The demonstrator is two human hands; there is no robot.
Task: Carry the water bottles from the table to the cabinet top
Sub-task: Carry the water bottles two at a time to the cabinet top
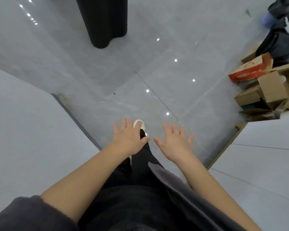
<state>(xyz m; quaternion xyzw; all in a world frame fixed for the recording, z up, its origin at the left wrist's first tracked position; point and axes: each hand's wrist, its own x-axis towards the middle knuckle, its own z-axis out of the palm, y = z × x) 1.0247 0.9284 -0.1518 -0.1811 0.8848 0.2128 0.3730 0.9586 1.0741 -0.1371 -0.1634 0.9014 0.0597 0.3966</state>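
Both hands, our left hand (129, 139) and right hand (174, 144), hover open and empty above the floor (157, 72); no bottles show, so next we likely find them.

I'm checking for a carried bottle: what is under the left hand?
Below the open left hand: a white shoe, a dark trouser leg and grey floor tiles. Its fingers hide part of the shoe.

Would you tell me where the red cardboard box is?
In the head view, at far right, the red cardboard box lies beside the brown cardboard boxes.
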